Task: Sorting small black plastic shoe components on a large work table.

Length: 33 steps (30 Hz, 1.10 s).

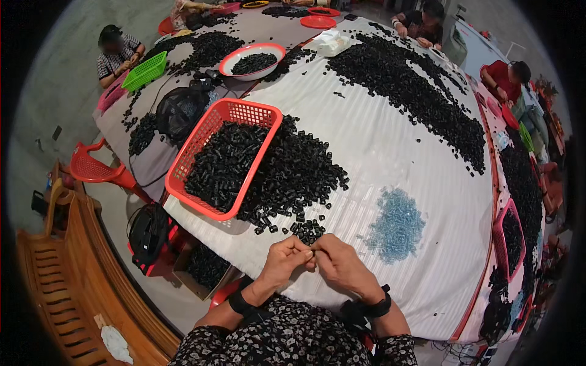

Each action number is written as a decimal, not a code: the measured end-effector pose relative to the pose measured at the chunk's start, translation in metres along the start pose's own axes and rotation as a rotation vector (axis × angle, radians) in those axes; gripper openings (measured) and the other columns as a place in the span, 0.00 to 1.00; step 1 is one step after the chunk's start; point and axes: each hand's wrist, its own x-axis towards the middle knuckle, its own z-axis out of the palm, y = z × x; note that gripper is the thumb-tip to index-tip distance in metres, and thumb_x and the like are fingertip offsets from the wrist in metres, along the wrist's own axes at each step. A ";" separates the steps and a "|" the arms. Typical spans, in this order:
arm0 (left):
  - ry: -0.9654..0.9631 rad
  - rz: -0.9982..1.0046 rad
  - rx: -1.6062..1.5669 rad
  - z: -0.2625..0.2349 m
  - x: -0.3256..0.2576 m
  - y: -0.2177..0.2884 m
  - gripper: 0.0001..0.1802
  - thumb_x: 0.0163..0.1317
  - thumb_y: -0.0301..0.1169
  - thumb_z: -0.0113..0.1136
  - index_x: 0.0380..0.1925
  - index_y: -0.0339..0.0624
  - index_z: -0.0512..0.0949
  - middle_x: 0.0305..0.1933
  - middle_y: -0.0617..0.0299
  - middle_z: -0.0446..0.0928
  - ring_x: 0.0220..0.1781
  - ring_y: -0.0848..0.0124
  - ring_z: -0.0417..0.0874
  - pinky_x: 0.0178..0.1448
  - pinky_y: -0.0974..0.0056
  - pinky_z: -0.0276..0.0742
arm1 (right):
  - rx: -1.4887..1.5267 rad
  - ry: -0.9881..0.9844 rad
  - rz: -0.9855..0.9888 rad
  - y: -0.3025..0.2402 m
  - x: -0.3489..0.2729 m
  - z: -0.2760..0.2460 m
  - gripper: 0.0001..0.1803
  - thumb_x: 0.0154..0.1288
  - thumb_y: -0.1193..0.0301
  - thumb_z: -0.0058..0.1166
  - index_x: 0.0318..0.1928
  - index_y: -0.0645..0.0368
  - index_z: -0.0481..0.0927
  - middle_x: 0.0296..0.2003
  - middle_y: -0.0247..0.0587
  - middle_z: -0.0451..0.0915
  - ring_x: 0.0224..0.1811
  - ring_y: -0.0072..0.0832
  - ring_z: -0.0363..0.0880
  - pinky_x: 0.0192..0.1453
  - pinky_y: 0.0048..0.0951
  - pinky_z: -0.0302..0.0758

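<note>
My left hand (283, 263) and my right hand (343, 263) meet at the near edge of the table, fingertips pinched together. What they hold between them, if anything, is too small and covered to make out. Just beyond my fingers lies a small cluster of short black cylindrical parts (307, 230), which joins a larger heap of black parts (299, 165). To the left of that heap a red plastic basket (173, 178) holds more black parts. A loose pile of small clear-blue pieces (397, 226) lies to the right of my right hand.
A white cloth (452, 244) covers the table. Farther off are a red-rimmed basin (227, 68), a green basket (145, 72), a white tissue pack (331, 43) and a long black heap (409, 85). Several people work around the edges. A wooden bench (85, 268) stands at the left.
</note>
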 end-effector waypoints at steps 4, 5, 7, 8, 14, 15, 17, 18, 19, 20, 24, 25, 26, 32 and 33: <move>-0.025 -0.013 0.046 0.004 0.003 0.002 0.02 0.62 0.21 0.52 0.32 0.32 0.72 0.31 0.59 0.77 0.31 0.76 0.79 0.38 0.71 0.78 | 0.115 0.031 0.113 0.005 -0.003 -0.004 0.05 0.62 0.77 0.43 0.37 0.66 0.70 0.30 0.51 0.71 0.34 0.45 0.75 0.39 0.35 0.71; -0.034 -0.015 0.073 0.002 0.003 0.002 0.02 0.62 0.21 0.52 0.32 0.32 0.72 0.31 0.59 0.77 0.31 0.76 0.79 0.38 0.71 0.78 | 0.117 0.031 0.117 0.008 -0.003 -0.004 0.05 0.62 0.77 0.43 0.37 0.66 0.70 0.30 0.51 0.71 0.34 0.45 0.75 0.39 0.35 0.71; -0.043 -0.021 0.101 0.001 0.003 0.000 0.02 0.62 0.21 0.52 0.32 0.33 0.72 0.31 0.59 0.77 0.31 0.76 0.78 0.38 0.71 0.78 | 0.053 -0.029 0.059 0.013 -0.003 -0.006 0.06 0.63 0.76 0.41 0.37 0.66 0.70 0.30 0.51 0.71 0.34 0.44 0.74 0.39 0.37 0.71; -0.057 -0.020 0.107 0.000 0.003 -0.001 0.02 0.62 0.21 0.52 0.32 0.33 0.72 0.31 0.59 0.77 0.30 0.77 0.78 0.38 0.71 0.77 | 0.056 -0.029 0.061 0.014 -0.003 -0.006 0.06 0.63 0.76 0.41 0.37 0.66 0.70 0.30 0.51 0.71 0.34 0.44 0.74 0.39 0.37 0.71; -0.115 0.024 0.234 -0.005 0.003 -0.006 0.02 0.61 0.21 0.54 0.31 0.33 0.72 0.29 0.61 0.77 0.30 0.78 0.78 0.38 0.73 0.77 | -0.035 -0.072 0.080 0.019 -0.006 -0.006 0.06 0.62 0.74 0.44 0.36 0.65 0.71 0.28 0.47 0.72 0.30 0.37 0.74 0.35 0.34 0.70; -0.133 0.049 0.268 -0.006 0.003 -0.007 0.02 0.61 0.21 0.54 0.31 0.34 0.72 0.29 0.61 0.77 0.30 0.78 0.78 0.38 0.73 0.77 | 0.080 -0.071 0.179 0.019 -0.006 -0.006 0.06 0.62 0.74 0.45 0.35 0.65 0.71 0.26 0.44 0.72 0.28 0.31 0.72 0.32 0.30 0.69; -0.108 0.029 0.229 -0.001 0.004 -0.002 0.02 0.61 0.22 0.54 0.31 0.34 0.73 0.29 0.61 0.77 0.30 0.78 0.78 0.38 0.73 0.77 | 0.196 -0.071 0.278 0.022 -0.007 -0.004 0.06 0.62 0.74 0.47 0.35 0.65 0.71 0.24 0.40 0.72 0.26 0.24 0.70 0.30 0.27 0.68; -0.083 0.009 0.191 0.000 0.004 -0.001 0.02 0.61 0.22 0.55 0.31 0.34 0.73 0.29 0.61 0.78 0.30 0.78 0.78 0.37 0.73 0.77 | 0.259 -0.019 0.278 0.026 -0.009 0.001 0.06 0.62 0.74 0.47 0.35 0.65 0.71 0.24 0.37 0.72 0.25 0.21 0.68 0.29 0.25 0.67; -0.083 0.008 0.191 0.001 0.004 0.000 0.02 0.61 0.22 0.55 0.31 0.34 0.73 0.29 0.61 0.78 0.30 0.78 0.78 0.37 0.73 0.77 | 0.321 0.032 0.279 0.031 -0.010 0.004 0.06 0.62 0.74 0.48 0.34 0.65 0.71 0.23 0.35 0.72 0.25 0.17 0.66 0.27 0.22 0.66; -0.069 -0.019 0.157 0.001 0.004 -0.001 0.02 0.61 0.22 0.55 0.31 0.34 0.73 0.29 0.61 0.78 0.30 0.78 0.78 0.37 0.73 0.77 | 0.322 0.031 0.280 0.034 -0.010 0.007 0.06 0.62 0.74 0.48 0.34 0.65 0.71 0.23 0.35 0.72 0.25 0.17 0.66 0.27 0.22 0.66; -0.056 -0.036 0.134 -0.001 0.002 -0.005 0.03 0.61 0.22 0.55 0.29 0.34 0.73 0.27 0.62 0.77 0.28 0.79 0.78 0.35 0.73 0.76 | 0.378 -0.018 0.276 0.040 -0.010 0.005 0.04 0.63 0.75 0.47 0.33 0.64 0.72 0.23 0.33 0.71 0.25 0.17 0.68 0.28 0.21 0.65; -0.055 -0.038 0.134 -0.002 0.002 -0.005 0.03 0.61 0.22 0.55 0.29 0.34 0.73 0.27 0.62 0.77 0.28 0.79 0.78 0.35 0.73 0.76 | 0.361 -0.068 0.278 0.040 -0.009 0.004 0.05 0.62 0.75 0.47 0.34 0.65 0.71 0.25 0.39 0.73 0.26 0.23 0.70 0.30 0.26 0.68; -0.073 -0.004 0.268 -0.003 0.003 -0.005 0.03 0.61 0.21 0.54 0.28 0.34 0.73 0.27 0.62 0.77 0.28 0.79 0.77 0.35 0.74 0.76 | 0.362 -0.068 0.279 0.040 -0.009 0.004 0.05 0.62 0.75 0.47 0.34 0.65 0.71 0.25 0.39 0.73 0.26 0.23 0.70 0.30 0.26 0.68; 0.001 0.043 0.355 -0.004 0.005 -0.016 0.04 0.60 0.21 0.54 0.27 0.34 0.72 0.25 0.62 0.77 0.27 0.80 0.77 0.32 0.75 0.74 | 0.018 0.029 0.015 0.038 -0.007 0.017 0.04 0.59 0.79 0.45 0.36 0.65 0.70 0.28 0.51 0.70 0.30 0.42 0.72 0.33 0.35 0.69; 0.047 0.031 0.294 -0.003 0.005 -0.017 0.04 0.60 0.21 0.54 0.27 0.34 0.72 0.25 0.62 0.77 0.27 0.80 0.76 0.31 0.75 0.73 | -0.015 0.032 -0.020 0.038 -0.007 0.019 0.04 0.59 0.79 0.45 0.35 0.64 0.69 0.29 0.51 0.68 0.31 0.44 0.71 0.34 0.37 0.68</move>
